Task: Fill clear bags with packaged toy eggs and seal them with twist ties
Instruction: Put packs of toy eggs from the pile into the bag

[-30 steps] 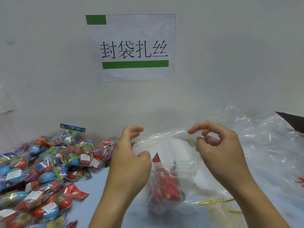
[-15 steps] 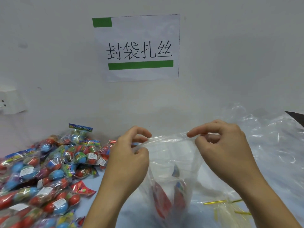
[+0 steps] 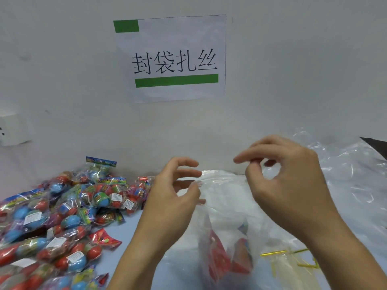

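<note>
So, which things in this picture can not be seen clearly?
- Bag contents: head view; crumpled film and blur show only red packs, count unclear.
- Left hand and right hand grip on the bag: fingers blurred.
- Egg pile: cut by left and bottom edges.
- Twist ties: partly behind the right arm.
- Egg labels: too small.

Both forearms reach up from the lower edge. The left hand [image 3: 173, 197] has its fingers spread and loosely curved, thumb lowest, holding nothing firmly. The right hand [image 3: 287, 181] sits slightly higher, forefinger and thumb curled toward each other; their grip is blurred.
</note>
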